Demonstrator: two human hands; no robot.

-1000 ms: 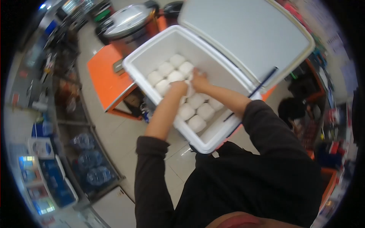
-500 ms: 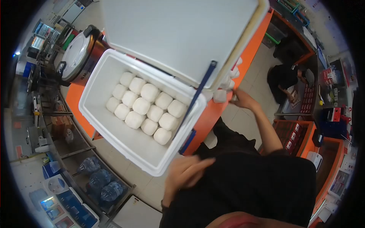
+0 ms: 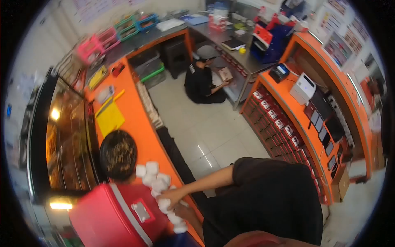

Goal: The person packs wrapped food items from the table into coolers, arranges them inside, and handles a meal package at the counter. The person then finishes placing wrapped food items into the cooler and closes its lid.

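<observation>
Several white rounded bundles (image 3: 150,181) lie in a row on the orange counter (image 3: 144,140), beside a red box (image 3: 98,214) with a pale band. What is inside the bundles does not show. My right hand (image 3: 175,195) reaches in from the right, its fingers curled on a white bundle (image 3: 163,204). Just below it, my left hand (image 3: 186,212) is among the same bundles, partly covered by the right hand and blurred. Whether its fingers grip one I cannot make out.
A round black container (image 3: 118,154) with brown bits stands farther along the counter, before a yellow sheet (image 3: 110,117). A lit glass display case (image 3: 68,152) flanks it on the left. A co-worker (image 3: 202,78) sits low on the tiled floor (image 3: 205,131). Orange shelving (image 3: 296,103) stands right.
My view has swung to the right, and the open white-lined cooler with bundles inside no longer shows. My left hand has moved from near my body to the bundles, beside my right hand.
</observation>
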